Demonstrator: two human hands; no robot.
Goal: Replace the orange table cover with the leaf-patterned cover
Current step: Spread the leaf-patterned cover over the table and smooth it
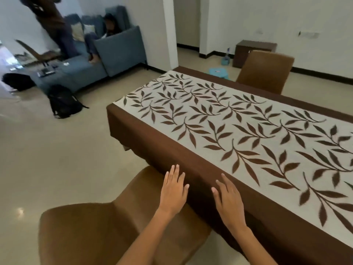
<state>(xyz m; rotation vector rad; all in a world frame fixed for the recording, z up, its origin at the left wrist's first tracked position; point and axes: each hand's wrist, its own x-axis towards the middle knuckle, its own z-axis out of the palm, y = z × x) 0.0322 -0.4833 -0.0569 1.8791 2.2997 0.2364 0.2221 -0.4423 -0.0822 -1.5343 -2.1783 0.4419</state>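
Note:
The leaf-patterned cover (219, 119) lies spread over the long table, cream with brown leaves and a dark brown border hanging over the edges. My left hand (173, 188) has straight fingers and lies flat at the near edge of the brown border, over the chair back. A little to its right, my right hand (228, 200) is flat on the brown border, fingers spread. No orange cover is in view.
A brown chair (107, 226) stands right below my arms at the table's near side. Another brown chair (265, 71) is at the far side. A black backpack (63, 101) sits on the floor by a blue sofa (114, 54), where two persons are.

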